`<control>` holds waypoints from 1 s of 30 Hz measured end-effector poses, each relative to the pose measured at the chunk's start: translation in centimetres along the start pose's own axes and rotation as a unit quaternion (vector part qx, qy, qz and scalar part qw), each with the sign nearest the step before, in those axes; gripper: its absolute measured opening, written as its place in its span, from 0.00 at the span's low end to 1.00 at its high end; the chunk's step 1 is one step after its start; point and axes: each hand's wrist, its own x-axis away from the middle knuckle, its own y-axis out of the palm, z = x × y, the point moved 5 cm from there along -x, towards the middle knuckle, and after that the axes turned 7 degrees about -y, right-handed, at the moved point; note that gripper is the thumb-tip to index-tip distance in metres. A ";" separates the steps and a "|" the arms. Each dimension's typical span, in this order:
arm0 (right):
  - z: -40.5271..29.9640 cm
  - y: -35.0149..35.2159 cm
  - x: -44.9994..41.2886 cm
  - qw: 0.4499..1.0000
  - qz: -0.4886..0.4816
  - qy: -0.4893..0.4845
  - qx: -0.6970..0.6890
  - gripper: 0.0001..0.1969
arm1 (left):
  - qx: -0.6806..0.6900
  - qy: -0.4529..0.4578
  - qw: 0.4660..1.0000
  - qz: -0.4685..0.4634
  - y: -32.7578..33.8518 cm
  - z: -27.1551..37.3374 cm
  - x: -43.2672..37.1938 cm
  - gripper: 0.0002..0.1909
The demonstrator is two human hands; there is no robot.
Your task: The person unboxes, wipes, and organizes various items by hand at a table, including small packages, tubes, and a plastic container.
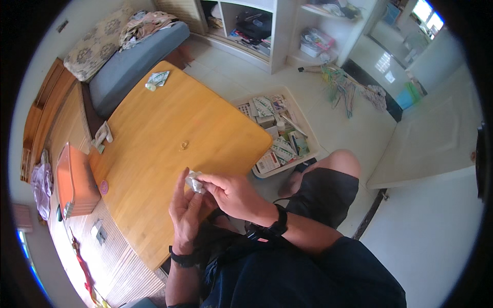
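Observation:
Over the near edge of the wooden table (161, 154), both my hands meet at a small, crumpled white piece of wrapping (195, 182); its exact kind is hard to tell. My left hand (184, 215) supports it from below and the left, thumb against it and index finger pointing up. From the right, my right hand (240, 196) pinches it between thumb and fingertips. A small yellowish, ring-like object (184, 144) lies on the tabletop just beyond my hands. What sits inside the wrapping, if anything, is hidden.
A cream tray (314, 144) of medicine boxes and green-and-white packets rests on the floor, right of the table. At the table's far end lie a packet (158, 78) and a small bottle (150, 87). An orange bin (79, 183) and a pink disc (104, 187) are left.

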 end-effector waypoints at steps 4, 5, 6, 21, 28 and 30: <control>1.0 0.2 0.2 0.999 0.037 -0.029 0.013 0.15 | -0.042 -0.011 0.999 -0.015 0.5 0.0 0.0 0.38; 0.5 0.1 0.4 0.998 0.012 -0.064 0.026 0.15 | 0.007 -0.019 1.000 -0.007 0.6 0.1 -0.1 0.37; 0.0 -0.1 0.6 0.994 -0.014 -0.099 0.039 0.15 | 0.056 -0.027 0.998 0.002 0.7 0.1 -0.2 0.37; -0.3 -3.6 0.0 0.996 0.029 -0.083 0.017 0.18 | -0.287 0.023 0.955 0.077 1.9 2.0 -0.4 0.27; -1.6 -4.3 0.0 0.977 0.026 -0.166 0.129 0.21 | -0.293 0.019 0.951 0.093 3.9 3.2 -0.2 0.09; -1.6 -4.1 0.4 0.986 0.013 -0.123 0.112 0.20 | -0.187 -0.056 0.979 0.067 2.7 3.0 -0.3 0.11</control>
